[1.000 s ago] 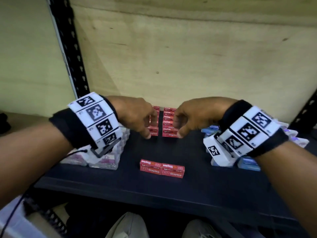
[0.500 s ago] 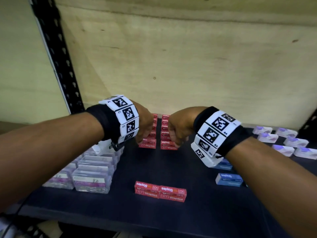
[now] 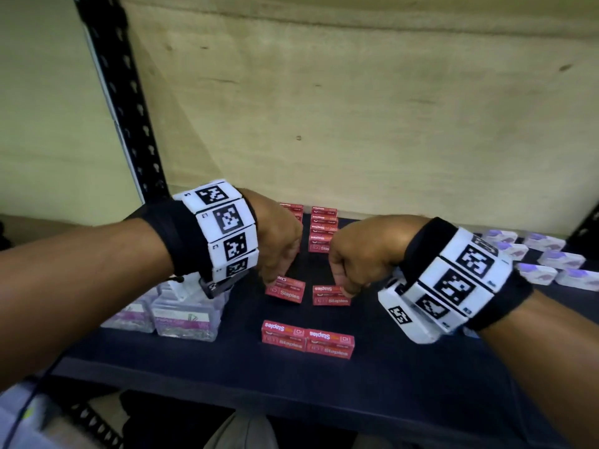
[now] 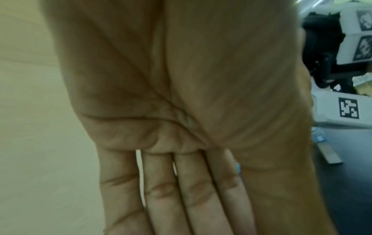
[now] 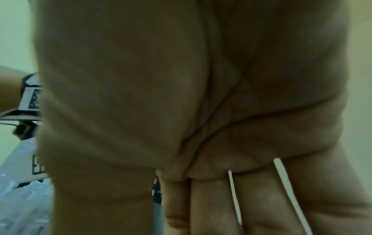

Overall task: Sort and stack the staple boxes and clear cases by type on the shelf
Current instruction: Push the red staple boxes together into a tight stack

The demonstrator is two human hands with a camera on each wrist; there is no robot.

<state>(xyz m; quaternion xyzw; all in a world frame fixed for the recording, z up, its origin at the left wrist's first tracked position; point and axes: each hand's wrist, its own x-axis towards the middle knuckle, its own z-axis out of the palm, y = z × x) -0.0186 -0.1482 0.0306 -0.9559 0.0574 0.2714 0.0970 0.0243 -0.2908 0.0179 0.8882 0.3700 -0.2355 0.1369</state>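
Note:
Two rows of red staple boxes (image 3: 324,228) run back to the plywood wall on the dark shelf (image 3: 324,400). My left hand (image 3: 273,280) pinches one red staple box (image 3: 287,291) from above, just in front of the left row. My right hand (image 3: 344,288) pinches another red staple box (image 3: 330,296) beside it, in front of the right row. Both boxes sit low on or just over the shelf. Two more red boxes (image 3: 308,340) lie side by side nearer the front edge. Both wrist views show only palm and fingers (image 4: 181,198); the boxes are hidden there.
Clear cases (image 3: 184,315) are stacked at the left, under my left wrist. Several white-and-purple cases (image 3: 551,259) lie at the back right. A black perforated upright (image 3: 123,102) stands at the left. The shelf's front edge runs below the two front boxes.
Both hands have come forward from the front ends of the two rows, each drawing one red box toward the front of the shelf. The two front boxes have not moved.

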